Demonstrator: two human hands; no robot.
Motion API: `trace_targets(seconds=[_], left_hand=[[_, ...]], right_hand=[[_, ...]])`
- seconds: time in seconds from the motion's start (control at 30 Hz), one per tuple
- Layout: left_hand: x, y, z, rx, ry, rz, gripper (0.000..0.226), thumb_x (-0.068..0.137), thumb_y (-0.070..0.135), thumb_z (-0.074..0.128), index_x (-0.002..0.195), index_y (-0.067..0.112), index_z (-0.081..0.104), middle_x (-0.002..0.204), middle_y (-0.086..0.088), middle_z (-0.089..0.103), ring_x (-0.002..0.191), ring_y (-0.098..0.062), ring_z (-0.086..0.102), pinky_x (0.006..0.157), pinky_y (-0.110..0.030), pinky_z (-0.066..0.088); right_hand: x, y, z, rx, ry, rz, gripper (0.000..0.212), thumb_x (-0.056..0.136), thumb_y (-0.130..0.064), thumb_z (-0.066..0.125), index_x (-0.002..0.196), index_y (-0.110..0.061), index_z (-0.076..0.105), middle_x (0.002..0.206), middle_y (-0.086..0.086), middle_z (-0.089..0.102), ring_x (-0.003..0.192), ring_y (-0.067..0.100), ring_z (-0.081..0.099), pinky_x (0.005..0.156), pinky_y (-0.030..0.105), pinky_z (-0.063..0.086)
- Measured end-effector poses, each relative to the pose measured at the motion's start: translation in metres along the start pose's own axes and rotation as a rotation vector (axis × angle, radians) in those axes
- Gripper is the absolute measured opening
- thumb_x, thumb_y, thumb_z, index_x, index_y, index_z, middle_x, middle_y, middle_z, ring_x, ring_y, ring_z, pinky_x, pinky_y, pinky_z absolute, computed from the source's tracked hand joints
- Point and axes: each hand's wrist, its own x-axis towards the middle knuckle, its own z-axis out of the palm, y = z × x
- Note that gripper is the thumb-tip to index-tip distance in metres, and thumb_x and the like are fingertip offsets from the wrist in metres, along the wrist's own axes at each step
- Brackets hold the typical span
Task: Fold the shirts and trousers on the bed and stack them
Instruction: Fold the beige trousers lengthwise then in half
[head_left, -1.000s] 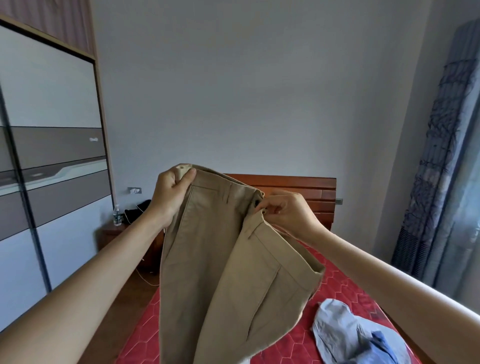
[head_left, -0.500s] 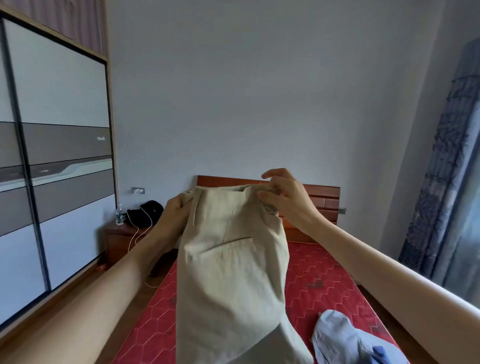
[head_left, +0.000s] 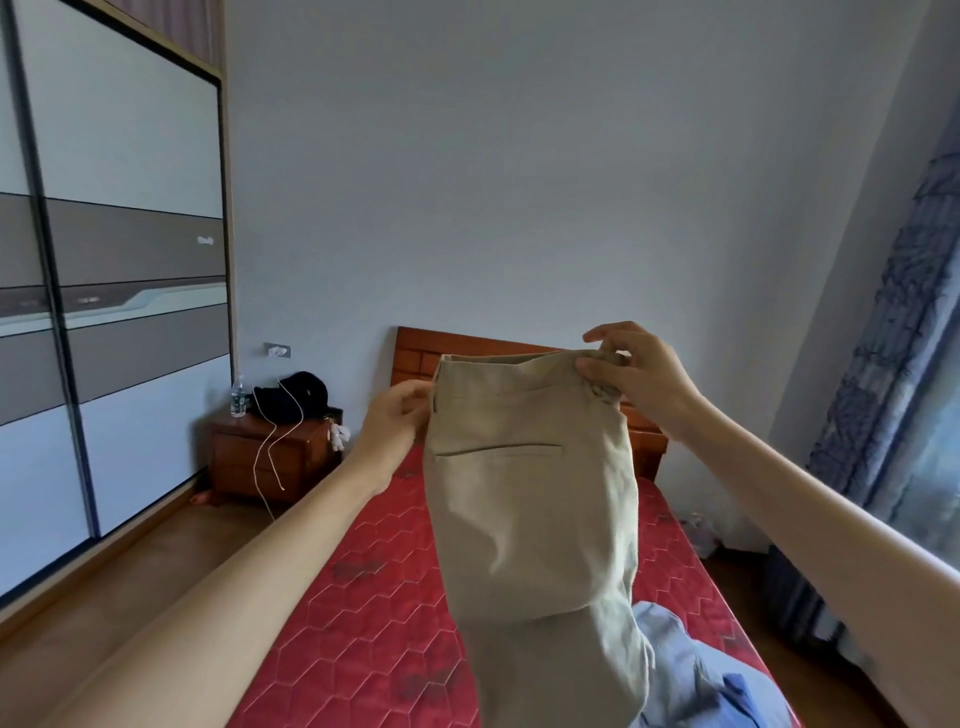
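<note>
Beige trousers (head_left: 524, 499) hang in the air above the red bed (head_left: 374, 623), back pocket facing me, legs dropping out of the bottom of the view. My left hand (head_left: 397, 415) pinches the left end of the waistband. At the waistband's right corner my right hand (head_left: 631, 376) grips the cloth with thumb and fingers. A crumpled light blue shirt (head_left: 691, 670) lies on the bed at the lower right, partly behind the trousers.
A wooden headboard (head_left: 415, 358) stands against the far wall. Left of the bed is a nightstand (head_left: 260, 457) carrying a water bottle (head_left: 238, 397), a black bag (head_left: 296, 397) and a dangling white cord. Sliding wardrobe doors (head_left: 114, 291) line the left side; curtains (head_left: 893, 364) hang right.
The trousers turned from their front with the fly spread open to the back pocket side, waistband closed flat. Both hands moved lower and apart along the waistband, and my view tilted down.
</note>
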Motion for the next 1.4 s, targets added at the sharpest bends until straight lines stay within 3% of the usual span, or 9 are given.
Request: trace_targets(seconds=[0.17, 0.27, 0.4, 0.53, 0.63, 0.8, 1.0, 1.2, 1.4], left_hand=[[0.019, 0.032, 0.007, 0.054, 0.015, 0.174, 0.020, 0.091, 0.002, 0.059, 0.082, 0.020, 0.058, 0.084, -0.019, 0.067, 0.073, -0.024, 0.061, 0.070, -0.044, 0.052], [0.017, 0.047, 0.019, 0.091, -0.003, 0.278, 0.039, 0.090, -0.008, 0.049, 0.075, 0.020, 0.072, 0.084, 0.003, 0.072, 0.075, -0.004, 0.065, 0.069, -0.022, 0.052], [0.005, 0.047, 0.030, 0.094, -0.142, 0.246, 0.027, 0.094, 0.032, 0.056, 0.115, 0.023, 0.069, 0.117, 0.007, 0.068, 0.108, 0.000, 0.061, 0.092, -0.024, 0.047], [-0.011, 0.042, 0.048, 0.005, -0.228, 0.185, 0.075, 0.058, 0.071, 0.074, 0.125, 0.042, 0.054, 0.125, 0.017, 0.057, 0.113, 0.002, 0.056, 0.092, -0.022, 0.048], [-0.008, 0.044, 0.063, 0.053, -0.056, 0.228, 0.052, 0.062, 0.049, 0.085, 0.106, 0.047, 0.057, 0.110, 0.017, 0.062, 0.100, 0.004, 0.059, 0.081, -0.017, 0.050], [0.005, 0.034, 0.067, 0.004, 0.098, 0.194, 0.045, 0.083, 0.016, 0.074, 0.125, 0.019, 0.056, 0.108, 0.016, 0.062, 0.099, 0.003, 0.060, 0.085, -0.017, 0.053], [0.013, 0.034, 0.073, -0.191, 0.148, 0.089, 0.045, 0.080, -0.002, 0.070, 0.108, 0.031, 0.060, 0.112, 0.006, 0.063, 0.104, -0.008, 0.062, 0.090, -0.024, 0.052], [0.008, 0.039, 0.078, -0.277, 0.075, 0.184, 0.050, 0.079, -0.011, 0.066, 0.106, 0.031, 0.065, 0.105, 0.013, 0.068, 0.104, -0.005, 0.063, 0.083, -0.015, 0.050], [0.002, 0.028, 0.069, -0.256, 0.082, 0.168, 0.059, 0.081, 0.001, 0.073, 0.130, 0.031, 0.057, 0.110, 0.012, 0.062, 0.100, 0.005, 0.061, 0.085, -0.013, 0.049]], right_hand=[[-0.002, 0.012, -0.016, -0.003, 0.000, 0.035, 0.017, 0.081, -0.011, 0.076, 0.073, -0.018, 0.063, 0.112, 0.004, 0.067, 0.097, 0.025, 0.066, 0.083, 0.038, 0.055], [-0.001, 0.016, -0.016, -0.058, 0.126, 0.048, 0.015, 0.080, -0.011, 0.076, 0.077, -0.001, 0.065, 0.089, 0.003, 0.071, 0.075, 0.017, 0.064, 0.067, 0.022, 0.052], [0.003, 0.018, -0.018, -0.080, 0.280, 0.066, 0.014, 0.079, -0.015, 0.077, 0.075, -0.007, 0.066, 0.070, -0.008, 0.064, 0.060, 0.006, 0.056, 0.049, 0.008, 0.043], [0.005, 0.018, -0.018, -0.105, 0.334, 0.055, 0.013, 0.078, -0.011, 0.076, 0.075, -0.004, 0.066, 0.066, -0.010, 0.061, 0.056, 0.001, 0.053, 0.048, 0.005, 0.039], [0.005, 0.018, -0.018, -0.104, 0.324, 0.038, 0.013, 0.077, -0.012, 0.077, 0.078, -0.004, 0.067, 0.067, -0.011, 0.062, 0.052, -0.004, 0.055, 0.049, 0.006, 0.041], [0.002, 0.020, -0.027, -0.034, 0.277, 0.006, 0.017, 0.076, -0.010, 0.079, 0.080, 0.001, 0.067, 0.076, -0.018, 0.066, 0.055, -0.009, 0.057, 0.053, 0.008, 0.045], [-0.005, 0.024, -0.039, 0.085, 0.140, 0.046, 0.020, 0.068, -0.009, 0.085, 0.078, -0.008, 0.068, 0.093, 0.004, 0.073, 0.078, 0.015, 0.068, 0.069, 0.030, 0.058], [-0.016, 0.049, -0.041, 0.209, 0.055, 0.229, 0.040, 0.074, -0.027, 0.082, 0.107, -0.012, 0.066, 0.098, 0.007, 0.072, 0.089, 0.020, 0.070, 0.076, 0.033, 0.059], [-0.038, 0.064, -0.013, 0.260, 0.131, 0.231, 0.021, 0.078, -0.020, 0.079, 0.093, -0.008, 0.070, 0.085, 0.010, 0.070, 0.081, 0.027, 0.067, 0.076, 0.040, 0.058]])
